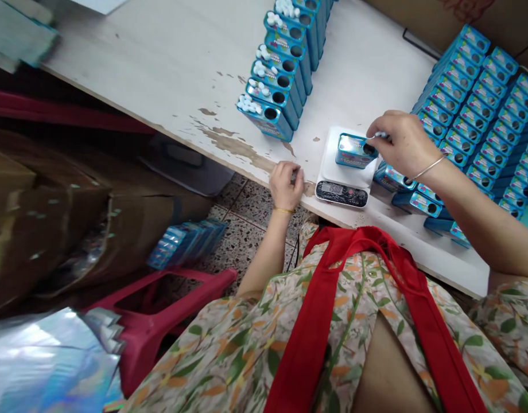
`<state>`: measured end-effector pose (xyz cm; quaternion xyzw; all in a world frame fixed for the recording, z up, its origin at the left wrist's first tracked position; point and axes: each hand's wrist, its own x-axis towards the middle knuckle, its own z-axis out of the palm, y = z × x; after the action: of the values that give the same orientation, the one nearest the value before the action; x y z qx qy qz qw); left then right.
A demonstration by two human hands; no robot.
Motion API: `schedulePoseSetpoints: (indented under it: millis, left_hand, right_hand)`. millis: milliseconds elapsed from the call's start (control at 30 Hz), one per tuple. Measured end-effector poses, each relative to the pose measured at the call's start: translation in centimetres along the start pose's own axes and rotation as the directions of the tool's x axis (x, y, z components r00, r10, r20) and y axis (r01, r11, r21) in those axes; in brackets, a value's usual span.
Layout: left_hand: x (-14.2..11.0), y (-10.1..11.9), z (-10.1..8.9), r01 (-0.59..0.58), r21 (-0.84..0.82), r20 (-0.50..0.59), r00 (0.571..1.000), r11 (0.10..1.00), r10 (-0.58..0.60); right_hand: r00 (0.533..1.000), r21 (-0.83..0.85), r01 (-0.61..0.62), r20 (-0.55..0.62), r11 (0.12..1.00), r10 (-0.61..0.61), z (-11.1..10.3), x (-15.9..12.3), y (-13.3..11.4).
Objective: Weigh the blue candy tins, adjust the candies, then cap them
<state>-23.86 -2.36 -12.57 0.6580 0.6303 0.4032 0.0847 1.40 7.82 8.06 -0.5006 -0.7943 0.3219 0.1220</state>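
Note:
A small blue tin box (352, 151) with a round hole in its top lies on a white digital scale (344, 178) near the table's front edge. My right hand (402, 143) hovers at the box's right end, fingers pinched on a small white piece just by the hole. My left hand (286, 184) rests curled on the table edge left of the scale; whether it holds anything I cannot make out.
A row of blue boxes (276, 86) topped with white pieces runs up the worn white table (160, 74). Many more blue boxes (479, 109) are stacked at right. Below left stand a pink stool (169, 310), cardboard cartons (53, 229) and shiny foil bags (49, 361).

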Motion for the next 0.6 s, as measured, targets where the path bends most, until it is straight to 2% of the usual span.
schedulePoseSetpoints:
  millis: [67,100,200,267,300,400,600]
  left_hand:
    - [0.0,0.1,0.0,0.008,0.011,0.009,1.0,1.0,-0.008]
    - [0.0,0.1,0.0,0.013,0.015,0.015,1.0,1.0,-0.013]
    - [0.1,0.1,-0.1,0.019,0.021,0.021,1.0,1.0,-0.02]
    - [0.0,0.1,-0.1,0.024,0.022,0.024,0.999,0.999,-0.025]
    - [0.0,0.1,-0.1,0.031,0.023,0.029,0.999,0.999,-0.032]
    - [-0.1,0.1,-0.1,0.057,0.02,0.047,0.997,0.998,-0.058]
    - [-0.1,0.2,-0.1,0.039,0.029,0.025,0.999,0.999,-0.039]
  right_hand:
    - [0.996,0.21,-0.081,-0.003,0.974,0.084,-0.7,-0.4,0.0]
    - [0.99,0.339,-0.136,0.007,0.931,0.142,-1.1,-0.8,0.2]
    - [0.945,0.666,-0.289,0.085,0.687,0.314,-2.1,-2.0,1.0]
    - [0.912,0.748,-0.345,0.125,0.567,0.391,-2.4,-2.8,1.9]
    - [0.901,0.754,-0.363,0.133,0.547,0.414,-2.4,-3.2,2.3]
    - [0.891,0.718,-0.378,0.111,0.585,0.44,-2.1,-3.8,3.3]
    - [0.94,0.629,-0.303,0.074,0.716,0.333,-1.3,-3.5,2.5]
